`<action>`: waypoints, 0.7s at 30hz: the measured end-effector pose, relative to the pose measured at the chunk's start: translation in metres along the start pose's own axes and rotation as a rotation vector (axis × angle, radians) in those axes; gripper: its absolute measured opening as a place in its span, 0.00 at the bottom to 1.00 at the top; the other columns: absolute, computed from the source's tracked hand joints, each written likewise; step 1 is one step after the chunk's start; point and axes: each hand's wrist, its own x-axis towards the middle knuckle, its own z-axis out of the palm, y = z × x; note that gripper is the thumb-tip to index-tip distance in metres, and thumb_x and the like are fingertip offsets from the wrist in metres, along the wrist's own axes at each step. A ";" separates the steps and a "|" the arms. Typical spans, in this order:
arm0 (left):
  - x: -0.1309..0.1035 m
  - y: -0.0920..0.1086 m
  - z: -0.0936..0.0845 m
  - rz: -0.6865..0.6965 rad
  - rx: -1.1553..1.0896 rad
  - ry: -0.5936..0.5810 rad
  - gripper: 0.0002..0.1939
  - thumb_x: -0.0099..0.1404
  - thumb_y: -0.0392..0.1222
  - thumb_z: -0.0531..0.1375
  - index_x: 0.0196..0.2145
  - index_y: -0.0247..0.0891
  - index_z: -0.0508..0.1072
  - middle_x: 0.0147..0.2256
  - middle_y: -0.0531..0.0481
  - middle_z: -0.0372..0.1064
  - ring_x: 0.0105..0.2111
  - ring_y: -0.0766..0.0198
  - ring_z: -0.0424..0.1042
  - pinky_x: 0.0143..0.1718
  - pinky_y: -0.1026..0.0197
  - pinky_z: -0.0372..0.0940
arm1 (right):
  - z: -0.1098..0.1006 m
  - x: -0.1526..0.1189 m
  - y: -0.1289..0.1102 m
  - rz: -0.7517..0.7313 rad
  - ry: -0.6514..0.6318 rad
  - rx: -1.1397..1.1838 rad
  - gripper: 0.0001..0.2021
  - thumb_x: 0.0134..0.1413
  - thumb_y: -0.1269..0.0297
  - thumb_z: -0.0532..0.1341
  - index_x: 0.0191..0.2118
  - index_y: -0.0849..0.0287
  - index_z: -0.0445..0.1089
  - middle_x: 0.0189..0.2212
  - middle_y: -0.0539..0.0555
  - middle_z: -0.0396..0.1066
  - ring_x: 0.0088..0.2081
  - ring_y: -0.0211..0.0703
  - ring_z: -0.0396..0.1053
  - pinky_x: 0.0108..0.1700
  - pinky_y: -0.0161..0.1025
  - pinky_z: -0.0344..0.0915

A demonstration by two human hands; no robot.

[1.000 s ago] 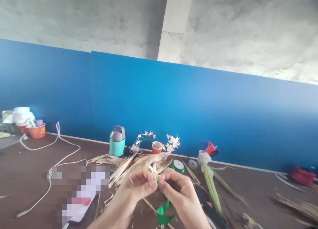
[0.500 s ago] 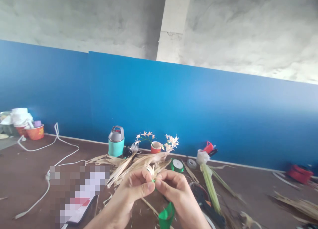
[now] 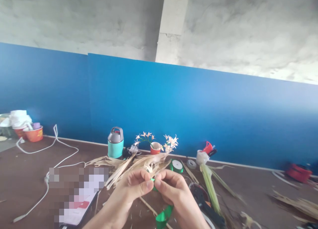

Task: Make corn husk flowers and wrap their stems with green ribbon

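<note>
My left hand (image 3: 137, 186) pinches the base of a small pale husk flower (image 3: 149, 168), its petals pointing up above the fingertips. Thumb and forefinger of my right hand (image 3: 171, 187) are closed on a green ribbon (image 3: 164, 216), whose band shows at the flower's base and hangs in a loop under the hand. The two hands nearly touch. Behind them lie dry corn husks (image 3: 141, 161) and a roll of green ribbon (image 3: 177, 166). A red paper cup (image 3: 155, 148) holds finished-looking stems with small pale flowers (image 3: 171, 142).
A teal jar (image 3: 115, 147) stands at the back. On the left are a phone (image 3: 80, 205), a white cable (image 3: 69, 156) and a red tub (image 3: 34, 134). To the right are a tape roll (image 3: 191, 164), a green stalk (image 3: 211, 187), a black tool (image 3: 211, 210) and a red pouch (image 3: 298, 173).
The ribbon's hanging loop has shifted slightly left and more green shows at the flower's base. Both hands keep their pinch in nearly the same place. The view has tilted slightly.
</note>
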 end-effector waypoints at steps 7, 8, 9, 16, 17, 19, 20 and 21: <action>0.005 -0.007 -0.012 -0.182 -0.165 -0.136 0.12 0.46 0.44 0.71 0.19 0.37 0.73 0.24 0.51 0.68 0.25 0.66 0.65 0.30 0.63 0.59 | 0.001 -0.001 -0.005 0.067 -0.137 0.174 0.13 0.43 0.57 0.69 0.33 0.60 0.74 0.25 0.53 0.73 0.29 0.42 0.70 0.33 0.36 0.66; 0.004 -0.007 -0.012 -0.208 -0.186 -0.167 0.11 0.46 0.43 0.71 0.19 0.36 0.73 0.22 0.52 0.66 0.24 0.67 0.64 0.29 0.64 0.59 | 0.000 0.000 -0.004 0.097 -0.160 0.201 0.11 0.43 0.59 0.69 0.32 0.60 0.74 0.25 0.53 0.73 0.28 0.41 0.70 0.33 0.36 0.66; 0.004 -0.007 -0.012 -0.234 -0.205 -0.194 0.10 0.47 0.43 0.71 0.21 0.36 0.74 0.22 0.52 0.65 0.24 0.68 0.63 0.29 0.64 0.59 | 0.000 0.000 -0.003 0.124 -0.185 0.224 0.10 0.43 0.60 0.69 0.31 0.60 0.75 0.25 0.52 0.73 0.27 0.40 0.71 0.32 0.35 0.66; 0.002 -0.008 -0.011 -0.317 -0.269 -0.339 0.09 0.50 0.40 0.69 0.27 0.34 0.75 0.24 0.53 0.67 0.25 0.71 0.64 0.32 0.65 0.60 | -0.005 0.004 0.009 0.117 -0.319 0.334 0.04 0.43 0.69 0.70 0.29 0.62 0.77 0.26 0.53 0.75 0.24 0.37 0.71 0.28 0.33 0.67; 0.002 -0.009 -0.011 -0.320 -0.273 -0.348 0.09 0.50 0.41 0.70 0.26 0.33 0.75 0.24 0.53 0.66 0.24 0.71 0.63 0.32 0.66 0.61 | -0.006 0.005 0.011 0.112 -0.326 0.344 0.04 0.43 0.69 0.70 0.29 0.62 0.77 0.25 0.52 0.75 0.23 0.37 0.71 0.26 0.33 0.66; 0.002 -0.012 -0.012 -0.334 -0.279 -0.352 0.10 0.49 0.41 0.70 0.26 0.33 0.76 0.23 0.53 0.66 0.24 0.70 0.63 0.33 0.64 0.61 | -0.007 0.006 0.016 0.093 -0.336 0.366 0.04 0.43 0.69 0.70 0.29 0.61 0.76 0.23 0.51 0.74 0.21 0.36 0.70 0.23 0.32 0.65; 0.002 -0.012 -0.012 -0.341 -0.278 -0.344 0.10 0.48 0.41 0.70 0.26 0.33 0.76 0.23 0.53 0.66 0.24 0.70 0.63 0.34 0.63 0.62 | -0.007 0.006 0.018 0.077 -0.333 0.378 0.04 0.43 0.69 0.70 0.28 0.61 0.76 0.22 0.51 0.73 0.20 0.36 0.69 0.22 0.32 0.65; 0.002 -0.013 -0.012 -0.344 -0.272 -0.327 0.10 0.48 0.41 0.71 0.25 0.34 0.76 0.22 0.53 0.65 0.25 0.69 0.64 0.35 0.62 0.62 | -0.007 0.006 0.019 0.060 -0.324 0.385 0.05 0.42 0.69 0.70 0.28 0.61 0.76 0.23 0.51 0.73 0.21 0.37 0.69 0.24 0.32 0.65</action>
